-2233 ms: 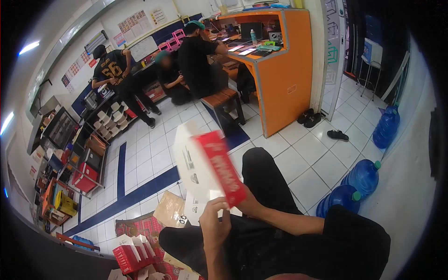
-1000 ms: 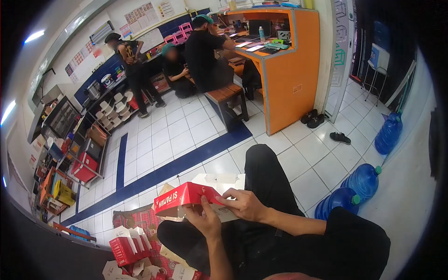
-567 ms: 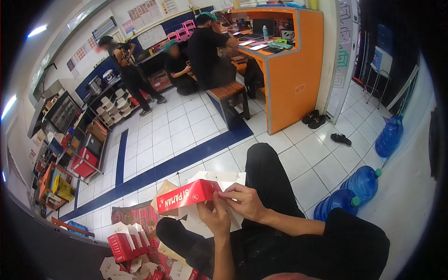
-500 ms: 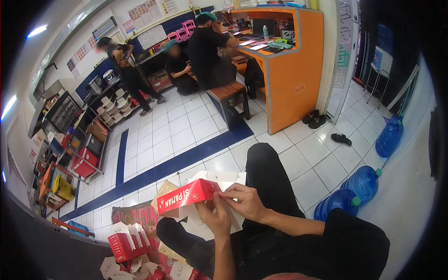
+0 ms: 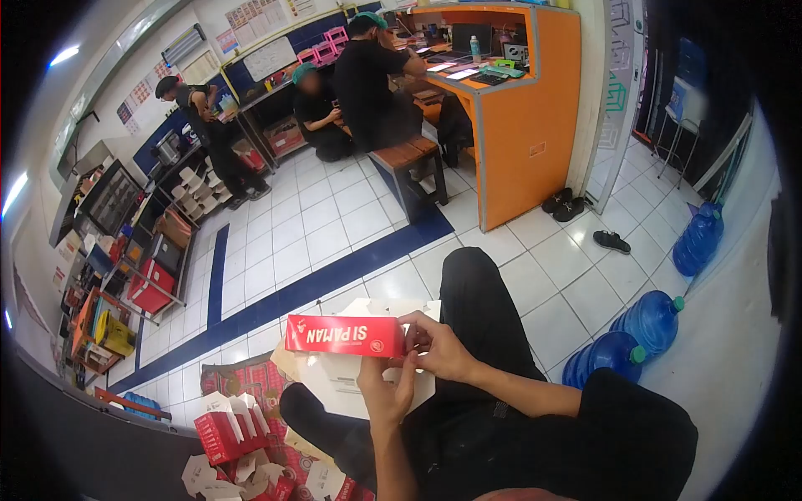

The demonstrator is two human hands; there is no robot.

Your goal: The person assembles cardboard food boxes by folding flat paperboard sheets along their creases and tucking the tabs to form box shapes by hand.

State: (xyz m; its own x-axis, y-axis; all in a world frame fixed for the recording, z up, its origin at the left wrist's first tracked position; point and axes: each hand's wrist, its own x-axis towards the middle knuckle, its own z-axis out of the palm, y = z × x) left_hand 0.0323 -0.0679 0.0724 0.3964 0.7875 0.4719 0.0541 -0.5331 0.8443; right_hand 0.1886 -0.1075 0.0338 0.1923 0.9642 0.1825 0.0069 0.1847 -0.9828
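Observation:
A red paper box (image 5: 341, 336) printed "SI PAMAN" is held over my lap, its lettering upside down to me. My left hand (image 5: 388, 391) grips it from below near the right end, thumb pointing up. At that same end, my right hand (image 5: 441, 349) pinches the edge with bent fingers. Beneath the box, white unfolded cardboard (image 5: 401, 313) rests across my legs. To the left, several folded red-and-white boxes (image 5: 225, 434) sit in a pile on a red patterned mat (image 5: 246, 382).
Blue water jugs (image 5: 647, 326) stand on the right by the wall. Ahead are an orange counter (image 5: 526, 159) and a wooden bench (image 5: 405, 154). One person (image 5: 368, 92) sits there, another crouches, a third stands by the left shelves. Black shoes (image 5: 611, 242) lie on the tiles.
The box has turned from slanted to nearly level, with its printed side facing up toward me. Both hands have shifted slightly with it. The standing person has turned and moved left.

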